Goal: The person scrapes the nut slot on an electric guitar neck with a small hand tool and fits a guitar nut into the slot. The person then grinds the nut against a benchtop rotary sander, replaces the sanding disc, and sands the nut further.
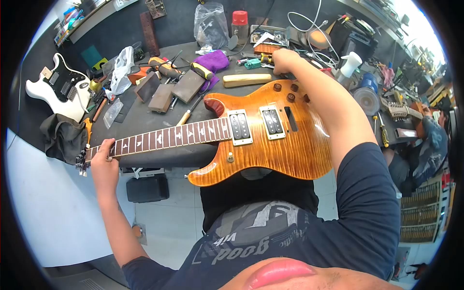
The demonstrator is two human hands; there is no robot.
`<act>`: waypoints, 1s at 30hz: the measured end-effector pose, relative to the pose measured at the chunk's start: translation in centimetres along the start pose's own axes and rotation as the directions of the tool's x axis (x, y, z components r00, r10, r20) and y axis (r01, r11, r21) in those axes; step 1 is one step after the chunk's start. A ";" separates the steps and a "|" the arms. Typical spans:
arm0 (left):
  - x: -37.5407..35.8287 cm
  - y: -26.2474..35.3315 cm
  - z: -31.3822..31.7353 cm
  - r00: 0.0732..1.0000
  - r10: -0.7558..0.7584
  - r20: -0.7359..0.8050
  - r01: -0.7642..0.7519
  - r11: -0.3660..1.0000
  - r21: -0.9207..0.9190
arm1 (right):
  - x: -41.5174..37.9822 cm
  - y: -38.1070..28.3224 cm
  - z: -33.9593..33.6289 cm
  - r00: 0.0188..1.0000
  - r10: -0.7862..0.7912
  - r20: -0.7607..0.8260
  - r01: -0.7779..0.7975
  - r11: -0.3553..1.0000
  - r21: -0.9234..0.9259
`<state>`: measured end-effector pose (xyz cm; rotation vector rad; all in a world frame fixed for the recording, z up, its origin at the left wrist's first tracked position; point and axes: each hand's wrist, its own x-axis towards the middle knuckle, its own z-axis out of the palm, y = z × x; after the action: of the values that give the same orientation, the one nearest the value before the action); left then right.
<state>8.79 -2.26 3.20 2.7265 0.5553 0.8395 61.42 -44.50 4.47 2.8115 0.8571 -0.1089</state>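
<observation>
An amber flame-top electric guitar (295, 152) lies face up across the bench's front edge and over my lap. It shows no strings; two black pickups in cream frames sit in its body. My left hand (104, 162) is wrapped round the guitar's neck (164, 138) near the headstock, thumb over the fretboard. My right hand (286, 62) reaches beyond the body, closed among small tools. A yellow-and-black handle (266, 59) shows beside its fingers; whether the hand grips it is hidden. A pale wooden bar (247, 80) lies just left of that hand.
A white guitar body (58, 89) lies at far left. Sanding blocks (189, 86), a purple cloth (210, 65) and a red-capped jar (239, 26) are on the bench (186, 157). At right a co-worker's sleeve (431, 140) is near another guitar's headstock (398, 111).
</observation>
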 end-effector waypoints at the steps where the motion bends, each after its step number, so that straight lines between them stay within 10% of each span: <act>1: 0.1 -0.1 0.2 1.000 -0.009 0.004 0.009 1.000 -0.007 | -0.3 0.3 -0.3 0.999 -0.036 -0.034 0.036 0.999 0.016; 8: 0.5 -0.4 1.9 0.997 -0.065 0.034 0.066 0.998 -0.023 | 2.1 2.0 1.5 0.959 -0.258 -0.120 0.275 0.946 0.170; 11: 0.7 -0.6 2.3 0.998 -0.058 0.037 0.060 0.998 -0.038 | 1.1 0.2 1.6 0.944 -0.100 -0.313 0.127 0.990 0.067; 15: 1.4 -0.9 3.1 0.999 -0.034 0.010 0.034 0.999 -0.022 | -1.3 -2.2 -1.4 0.953 -0.281 -0.117 0.302 0.824 0.480; 18: 1.9 -0.9 3.2 0.999 -0.026 0.027 0.026 1.000 -0.010 | -1.3 -4.4 -0.7 0.888 -0.460 -0.001 0.441 0.850 0.288; 30: 2.7 -0.7 3.5 0.999 -0.025 0.044 0.025 1.000 0.007 | 2.3 -5.4 -0.2 0.961 -0.184 -0.207 0.203 0.977 0.073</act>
<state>12.67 -0.87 1.45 2.7306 0.5830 0.7705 60.31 -38.88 3.44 2.8533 1.2022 0.1095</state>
